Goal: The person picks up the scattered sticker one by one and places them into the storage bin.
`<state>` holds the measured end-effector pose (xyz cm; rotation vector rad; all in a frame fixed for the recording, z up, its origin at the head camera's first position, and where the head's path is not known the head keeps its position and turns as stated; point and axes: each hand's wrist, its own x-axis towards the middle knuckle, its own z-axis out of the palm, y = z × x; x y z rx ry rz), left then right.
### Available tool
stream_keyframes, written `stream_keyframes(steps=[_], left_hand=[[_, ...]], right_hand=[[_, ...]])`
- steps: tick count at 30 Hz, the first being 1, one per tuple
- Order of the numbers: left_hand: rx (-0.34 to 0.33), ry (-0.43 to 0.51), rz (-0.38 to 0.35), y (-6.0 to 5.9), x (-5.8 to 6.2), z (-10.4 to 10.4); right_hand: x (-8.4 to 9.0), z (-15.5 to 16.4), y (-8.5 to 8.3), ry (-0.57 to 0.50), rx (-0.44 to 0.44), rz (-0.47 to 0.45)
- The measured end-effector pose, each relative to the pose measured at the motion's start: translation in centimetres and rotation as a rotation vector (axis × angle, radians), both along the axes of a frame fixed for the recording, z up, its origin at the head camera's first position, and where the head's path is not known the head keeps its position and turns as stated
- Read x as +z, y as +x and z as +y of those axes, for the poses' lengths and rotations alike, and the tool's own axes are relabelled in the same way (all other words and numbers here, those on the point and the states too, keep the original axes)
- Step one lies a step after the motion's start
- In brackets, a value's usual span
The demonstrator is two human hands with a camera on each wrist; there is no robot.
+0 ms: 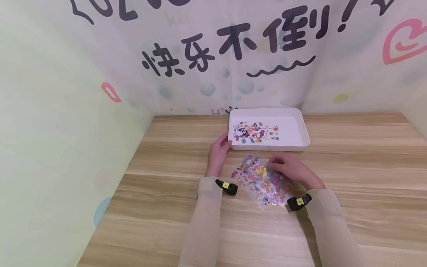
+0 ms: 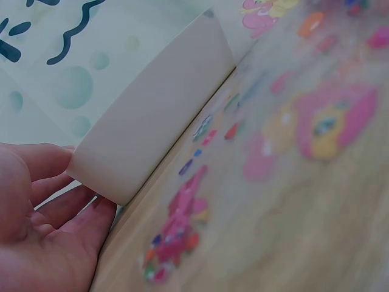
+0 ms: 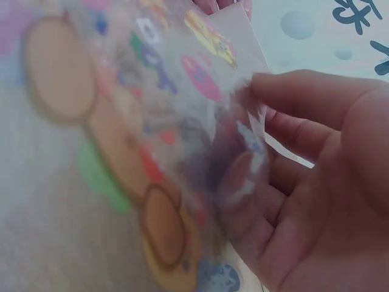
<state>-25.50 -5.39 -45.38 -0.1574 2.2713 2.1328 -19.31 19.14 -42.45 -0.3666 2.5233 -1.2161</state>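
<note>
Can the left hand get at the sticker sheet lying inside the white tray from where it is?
Probably yes: the left hand touches the white tray at its near corner, and the sticker sheet inside lies uncovered.

White tray on light wood-grain table; sheet in the tray white with pink, purple, red cartoon prints. Clear sticker sheets just in front of the tray: pink, yellow, orange, purple, blue figures. Backdrop behind the tray pale white-green, black characters, black wavy line, pink hearts, grey-blue bubbles; sleeves beige, wrist cameras black with yellow tags.
</note>
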Motion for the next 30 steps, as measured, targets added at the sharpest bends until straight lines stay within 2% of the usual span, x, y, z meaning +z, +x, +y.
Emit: stream_keyframes(steps=[11,24,30], left_hand=[[0.004,0.022,-0.001,0.0,0.2,0.0],[0.011,0.015,0.022,0.0,0.1,0.0],[0.003,0.018,0.008,0.0,0.1,0.0]], right_hand=[[0.0,0.4,0.1,0.034,0.023,0.012],[0.1,1.3,-0.1,-0.077,0.035,-0.089],[0.6,1.7,0.0,-0.104,0.011,-0.074]])
